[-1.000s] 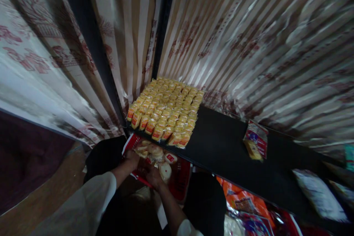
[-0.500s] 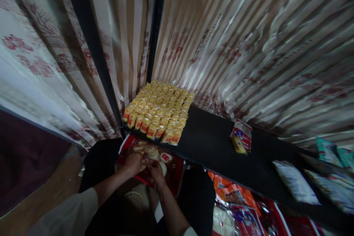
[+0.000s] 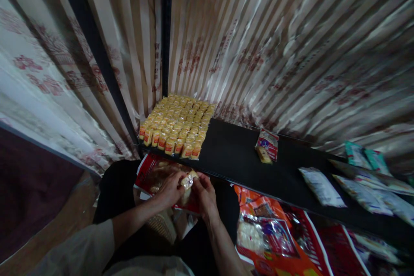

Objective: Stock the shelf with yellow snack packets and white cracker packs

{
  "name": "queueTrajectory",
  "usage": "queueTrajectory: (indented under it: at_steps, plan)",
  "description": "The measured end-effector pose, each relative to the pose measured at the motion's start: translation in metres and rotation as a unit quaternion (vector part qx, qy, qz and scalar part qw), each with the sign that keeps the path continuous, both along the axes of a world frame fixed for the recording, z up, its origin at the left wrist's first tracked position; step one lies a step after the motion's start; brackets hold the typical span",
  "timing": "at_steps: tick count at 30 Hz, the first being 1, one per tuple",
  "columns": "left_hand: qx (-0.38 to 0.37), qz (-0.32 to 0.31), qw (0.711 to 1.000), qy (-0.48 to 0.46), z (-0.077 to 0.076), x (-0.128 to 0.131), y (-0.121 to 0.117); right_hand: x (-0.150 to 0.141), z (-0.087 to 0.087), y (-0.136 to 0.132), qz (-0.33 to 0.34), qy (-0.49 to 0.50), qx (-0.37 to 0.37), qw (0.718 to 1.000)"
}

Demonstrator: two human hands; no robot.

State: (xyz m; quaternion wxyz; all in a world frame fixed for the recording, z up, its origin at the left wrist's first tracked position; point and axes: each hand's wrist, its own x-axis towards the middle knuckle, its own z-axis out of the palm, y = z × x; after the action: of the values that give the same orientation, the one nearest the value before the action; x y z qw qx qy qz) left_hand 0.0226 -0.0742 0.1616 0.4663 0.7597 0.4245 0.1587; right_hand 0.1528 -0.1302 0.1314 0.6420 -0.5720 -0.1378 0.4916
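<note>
My left hand (image 3: 173, 187) and my right hand (image 3: 205, 192) meet above the red basket (image 3: 141, 177), pinching a small cake in a clear wrapper (image 3: 188, 180) between their fingertips. The cake is pale yellow and its film shines. Below, several pale round wrapped items lie in the basket, blurred and partly covered by my hands. Just beyond, at the shelf's left end, stand tight rows of yellow wrapped cakes (image 3: 177, 125), with red labels on the front row.
The black shelf (image 3: 226, 146) runs to the right, bearing a red packet (image 3: 270, 142) with a yellow cake against it and several pouches (image 3: 323, 186). Under its edge sit orange bags (image 3: 258, 205) and more red baskets. Printed curtains (image 3: 246, 51) and a dark post (image 3: 166, 30) stand behind.
Both hands have come up out of the basket and now hold a wrapped cake between them. My view has shifted, so the shelf appears further left and slightly higher.
</note>
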Motion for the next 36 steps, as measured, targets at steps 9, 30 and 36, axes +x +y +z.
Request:
queueTrajectory:
  at_steps: [9, 30, 36]
  plan:
    - [0.06, -0.148, 0.987, 0.019, 0.051, 0.025, 0.007, 0.042, 0.045, -0.005, -0.03, 0.046, 0.017, 0.998]
    - [0.124, -0.218, 0.967, 0.047, 0.098, 0.149, 0.106, 0.142, 0.055, 0.035, 0.055, -0.403, 0.036, 0.913]
    - [-0.042, -0.136, 0.99, 0.007, 0.071, 0.197, 0.142, 0.175, 0.044, 0.074, 0.041, -0.361, 0.044, 0.931]
